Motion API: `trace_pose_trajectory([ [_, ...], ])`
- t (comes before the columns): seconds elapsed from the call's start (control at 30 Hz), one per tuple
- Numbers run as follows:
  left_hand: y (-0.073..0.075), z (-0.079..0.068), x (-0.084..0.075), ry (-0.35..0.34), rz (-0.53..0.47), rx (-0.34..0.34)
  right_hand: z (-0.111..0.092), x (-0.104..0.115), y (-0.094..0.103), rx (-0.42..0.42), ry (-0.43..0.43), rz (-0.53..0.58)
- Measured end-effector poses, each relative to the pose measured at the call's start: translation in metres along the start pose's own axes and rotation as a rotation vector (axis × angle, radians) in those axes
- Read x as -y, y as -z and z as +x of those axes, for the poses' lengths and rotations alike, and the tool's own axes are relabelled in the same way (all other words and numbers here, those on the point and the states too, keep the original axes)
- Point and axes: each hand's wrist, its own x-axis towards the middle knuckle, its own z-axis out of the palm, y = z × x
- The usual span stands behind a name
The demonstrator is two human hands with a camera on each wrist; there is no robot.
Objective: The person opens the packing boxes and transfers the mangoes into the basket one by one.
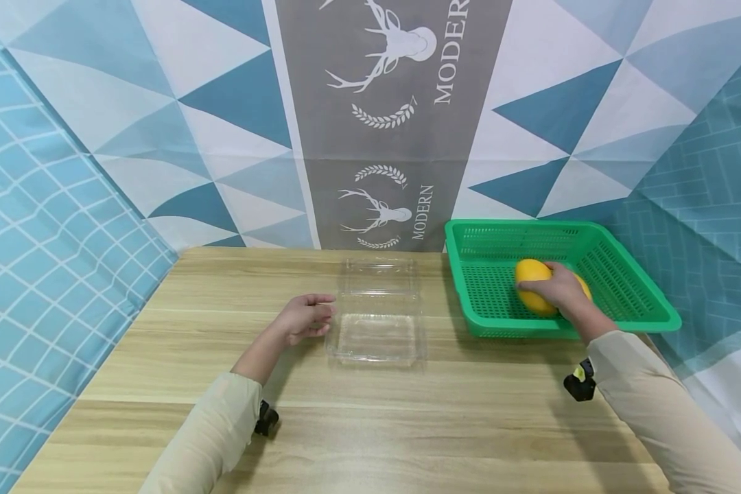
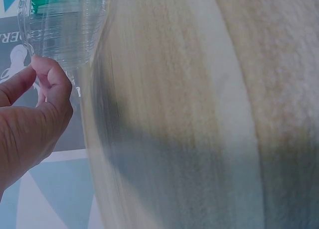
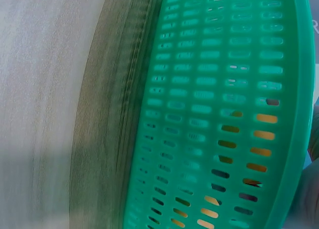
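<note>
A clear plastic clamshell container lies with its lid folded back on the wooden table. At its left edge is my left hand, pinching the rim between thumb and fingertips. The left wrist view shows these fingertips right at the clear rim. Over at the right, my right hand reaches into a green basket and grips a smooth yellow mango. More yellow shows at the hand's right side, partly hidden behind it. From the right wrist, yellow patches appear through the slots of the basket wall.
The wooden table backs onto a patterned cloth with deer heads. Blue tile-print cloth hangs at the left, and more at the right. The basket's right end reaches the table's right edge.
</note>
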Motion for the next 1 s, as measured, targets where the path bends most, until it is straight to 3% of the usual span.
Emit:
trace_pose_trajectory([
  [0.2,-0.0011,0.0035,0.0005,0.042,0.007,-0.045,0.0013,-0.0047,0.0012,0.004,-0.011,-0.005],
  [0.63,-0.0008,0.0053,0.001,0.04,0.005,-0.033,0.0053,-0.0095,0.0011,-0.001,0.001,-0.034],
  [1.0,-0.001,0.0055,0.0011,0.042,0.006,-0.049,0.0087,-0.0086,0.0052,0.0,-0.051,-0.061],
])
